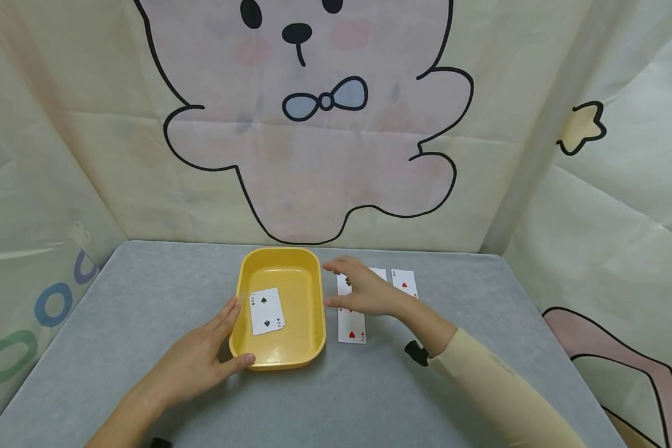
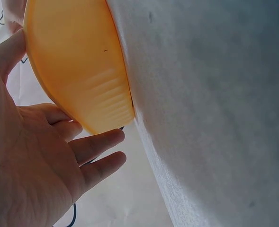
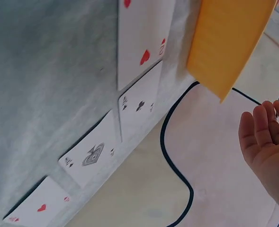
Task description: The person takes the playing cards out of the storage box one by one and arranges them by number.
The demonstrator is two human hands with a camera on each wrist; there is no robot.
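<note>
A yellow plastic tray (image 1: 302,330) stands on the table, with a two of spades (image 1: 267,311) lying face up inside it. My left hand (image 1: 196,362) is at the tray's left side, its thumb at the near left rim and its extended fingers along the outer wall. Just beyond the right rim, my right hand (image 1: 368,291) hovers with thumb and fingers spread apart, holding nothing. Below it lies a two of hearts (image 1: 351,328), partly covered by the hand in the head view. An ace of clubs (image 3: 143,101) lies behind that card.
Farther right on the table (image 1: 465,348) are an ace of spades (image 3: 89,156) and an ace of hearts (image 3: 40,204), both face up. A cloth backdrop (image 1: 325,180) with a cartoon bear rises right behind the table's far edge, and printed cloth hangs at both sides.
</note>
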